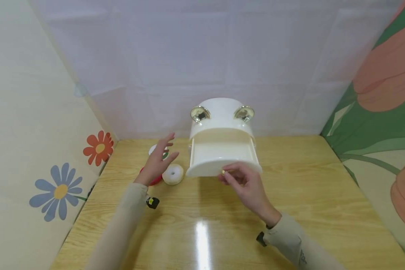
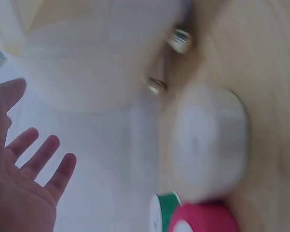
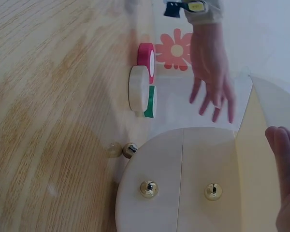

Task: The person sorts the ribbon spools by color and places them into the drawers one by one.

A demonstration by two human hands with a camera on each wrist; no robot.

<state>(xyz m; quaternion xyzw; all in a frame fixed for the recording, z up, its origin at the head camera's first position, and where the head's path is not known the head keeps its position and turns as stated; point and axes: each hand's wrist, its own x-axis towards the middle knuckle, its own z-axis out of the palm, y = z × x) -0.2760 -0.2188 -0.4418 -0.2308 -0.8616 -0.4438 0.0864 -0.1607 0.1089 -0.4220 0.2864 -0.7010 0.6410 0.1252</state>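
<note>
The gold knob (image 1: 224, 171) of a pulled-out drawer (image 1: 222, 152) is pinched here between thumb and fingers of the right hand (image 1: 248, 185); from the right wrist, only a few of those fingers are seen at the edge, and the knob is hidden. The left hand (image 1: 156, 159) is held well apart, fingers spread, nothing gripped; its palm is shown by its own wrist camera.

The drawer is seen sticking out from the front of a white cabinet (image 1: 221, 108), topped by two shiny gold ornaments (image 1: 200, 114). Beneath it, only in the right wrist view, two flush lower fronts are revealed, split by a seam and each fitted with a gold knob, and a gold ball foot (image 3: 130, 150) is spotted by the table.

Left of the cabinet, three rolls are bunched: a white roll (image 1: 173, 174), a red roll (image 1: 156, 180) and a green-edged roll (image 3: 150, 102), partly covered by the hand from above, but set out side by side from the right wrist.

All is stood on a wood-grain table (image 1: 310, 187), streaked by a bright reflection. The back is hung with creased pale cloth (image 1: 175, 48); the side walls are decorated with large printed flowers (image 1: 60, 191).
</note>
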